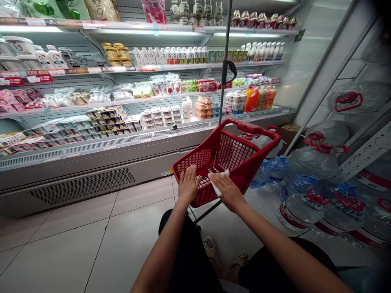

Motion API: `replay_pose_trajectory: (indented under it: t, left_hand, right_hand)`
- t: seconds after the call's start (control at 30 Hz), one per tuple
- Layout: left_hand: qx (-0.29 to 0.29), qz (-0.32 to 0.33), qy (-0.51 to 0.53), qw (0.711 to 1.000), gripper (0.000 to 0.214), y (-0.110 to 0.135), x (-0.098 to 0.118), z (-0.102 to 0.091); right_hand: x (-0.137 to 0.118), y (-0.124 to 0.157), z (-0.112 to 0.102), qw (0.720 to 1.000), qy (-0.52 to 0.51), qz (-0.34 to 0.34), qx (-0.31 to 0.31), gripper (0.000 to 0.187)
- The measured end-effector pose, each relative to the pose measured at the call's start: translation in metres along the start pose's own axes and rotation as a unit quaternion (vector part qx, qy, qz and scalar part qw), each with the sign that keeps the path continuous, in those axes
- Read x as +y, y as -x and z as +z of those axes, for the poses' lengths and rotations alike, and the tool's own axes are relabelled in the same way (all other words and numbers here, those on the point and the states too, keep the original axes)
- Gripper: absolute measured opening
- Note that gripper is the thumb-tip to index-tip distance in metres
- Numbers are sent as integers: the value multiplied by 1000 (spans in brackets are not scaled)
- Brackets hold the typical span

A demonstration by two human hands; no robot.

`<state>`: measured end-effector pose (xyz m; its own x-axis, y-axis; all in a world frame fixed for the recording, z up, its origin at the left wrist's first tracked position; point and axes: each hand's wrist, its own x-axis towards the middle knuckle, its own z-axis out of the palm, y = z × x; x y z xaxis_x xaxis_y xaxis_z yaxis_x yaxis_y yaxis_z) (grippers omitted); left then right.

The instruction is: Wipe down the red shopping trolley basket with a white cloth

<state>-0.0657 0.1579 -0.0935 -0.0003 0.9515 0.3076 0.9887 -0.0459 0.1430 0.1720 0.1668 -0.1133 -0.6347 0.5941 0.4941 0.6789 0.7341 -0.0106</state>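
A red plastic shopping cart [201,160] with lattice walls stands in front of me, its basket tilted. At its near rim, my left hand [188,185] has its fingers stretched out and holds nothing. Whether its palm touches the rim I cannot tell. Farther right, my right hand [226,191] holds a folded white cloth or tissue [216,186] flat under its fingers, against the near side of the basket. The palm hides part of this white piece. Inside the basket I see only the red lattice.
Behind the cart runs an open refrigerated display case [146,150] stocked with yogurt tubs, bottles and packs. Large water bottles [301,209] crowd the floor at right, beside a metal rack [362,150]. A black door handle [229,72] rises behind the cart. Pale tiles [134,240] cover the floor.
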Motion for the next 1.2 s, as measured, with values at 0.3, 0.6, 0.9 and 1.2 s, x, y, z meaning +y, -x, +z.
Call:
replay_pose_trajectory:
  t: [0.3,0.6,0.9,1.2]
  left_hand:
    - [42,42,-2,998,63,29,25,-8]
    - [71,31,-19,997,67,26,22,-18]
    - [62,138,12,988,65,20,68,-6]
    - [78,135,14,988,69,14,56,-7]
  right_hand:
    - [32,17,-28,1000,21,-11,3,86]
    - [60,33,-51,993,75,74,59,88]
    - [36,40,-64,995,94,2,10,94]
    - [117,76,-118,964,203,155,69,80]
